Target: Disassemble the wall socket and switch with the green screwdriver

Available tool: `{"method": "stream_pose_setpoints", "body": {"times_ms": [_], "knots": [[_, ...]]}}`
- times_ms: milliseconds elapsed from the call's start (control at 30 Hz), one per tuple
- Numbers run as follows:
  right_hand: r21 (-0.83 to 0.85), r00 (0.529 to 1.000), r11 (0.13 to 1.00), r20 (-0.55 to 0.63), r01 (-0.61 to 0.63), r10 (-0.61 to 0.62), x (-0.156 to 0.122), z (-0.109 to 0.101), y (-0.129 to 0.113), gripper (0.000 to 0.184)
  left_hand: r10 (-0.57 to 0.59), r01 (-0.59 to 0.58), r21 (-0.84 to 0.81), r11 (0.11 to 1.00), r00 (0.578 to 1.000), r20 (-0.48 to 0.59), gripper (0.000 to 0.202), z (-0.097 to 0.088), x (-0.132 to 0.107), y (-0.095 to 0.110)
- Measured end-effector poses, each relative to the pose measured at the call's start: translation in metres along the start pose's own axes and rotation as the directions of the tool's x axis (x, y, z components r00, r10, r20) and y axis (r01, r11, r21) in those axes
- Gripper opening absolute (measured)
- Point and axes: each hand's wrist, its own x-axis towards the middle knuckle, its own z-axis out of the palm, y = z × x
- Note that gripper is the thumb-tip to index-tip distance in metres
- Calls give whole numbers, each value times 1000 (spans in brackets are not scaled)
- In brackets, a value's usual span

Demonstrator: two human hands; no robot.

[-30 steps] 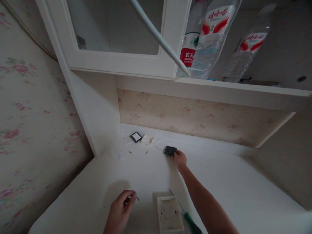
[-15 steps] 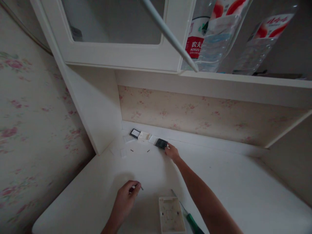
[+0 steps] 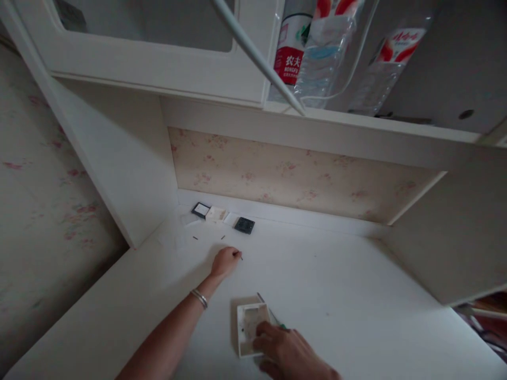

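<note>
My left hand [image 3: 225, 262] reaches forward over the white desk [image 3: 336, 295], fingers pinched on a small dark screw [image 3: 238, 256] just above the surface. My right hand [image 3: 285, 348] rests near the front edge, fingers on a white square wall box [image 3: 247, 323] that lies open side up. A green-handled screwdriver [image 3: 271, 315] lies under that hand, to the right of the box. At the back of the desk sit a black square module [image 3: 244, 225], a white part [image 3: 216, 214] and a black-framed plate [image 3: 200, 210].
Two loose screws [image 3: 195, 238] lie on the desk near the back left. A white cabinet door [image 3: 150, 58] hangs above. Clear plastic bottles [image 3: 317, 58] stand on the shelf overhead. Flowered wallpaper covers the left wall and the back panel.
My right hand left the black module at the back and came down onto the wall box. My left hand moved forward with the screw. The view shifted right.
</note>
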Motion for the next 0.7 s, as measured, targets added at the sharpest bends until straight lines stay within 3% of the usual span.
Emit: {"method": "stream_pose_setpoints", "body": {"times_ms": [133, 200, 300, 367, 467, 533, 700], "knots": [[-125, 997, 991, -60, 50, -58, -8, 13, -2, 18, -30, 30, 60, 998, 999, 9, 24, 14, 30, 14], [-47, 993, 998, -110, 37, -42, -9, 7, -3, 13, -25, 25, 85, 996, 1000, 4, 25, 18, 38, 17], [117, 966, 991, -243, -57, 84, -3, -11, 6, 17, 4, -4, 111, 994, 1000, -2, 24, 18, 46, 16], [139, 922, 981, -346, -134, 175, 9, -23, 25, 21, 26, -25, 122, 992, 1000, -6, 23, 15, 49, 12], [15, 864, 956, -423, -294, 272, 40, -40, 66, 24, 62, -60, 134, 989, 998, -13, 23, 11, 49, 7], [-110, 838, 889, -402, -444, 369, 65, -49, 94, 26, 88, -84, 142, 986, 996, -18, 25, 10, 46, 4], [-161, 821, 840, -367, -519, 437, 125, -57, 138, 28, 143, -134, 174, 976, 989, -43, 20, 12, 29, -1]]}}
